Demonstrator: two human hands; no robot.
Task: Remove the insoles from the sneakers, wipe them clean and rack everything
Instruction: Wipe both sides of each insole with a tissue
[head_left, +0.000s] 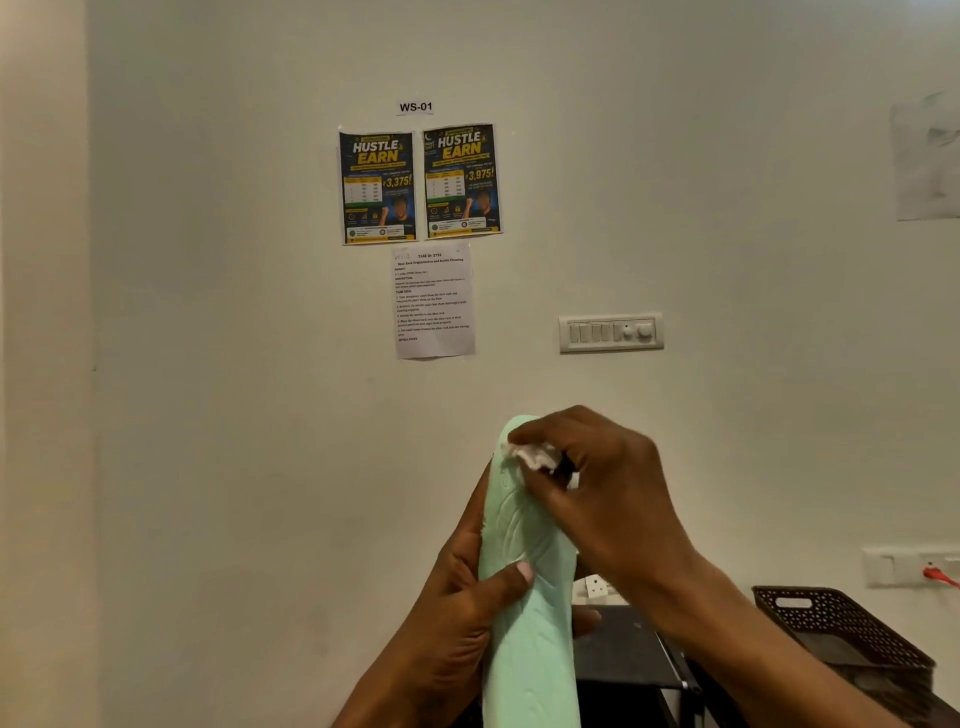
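The insole (524, 623) is cut off at its lower end. The left hand (457, 613) grips its middle from the left; the right hand (608, 488) pinches a wipe (535, 456) against its top.

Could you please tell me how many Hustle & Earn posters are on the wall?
2. The left poster and the right poster hang side by side below the WS-01 label, above the white task sheet. None seems hidden.
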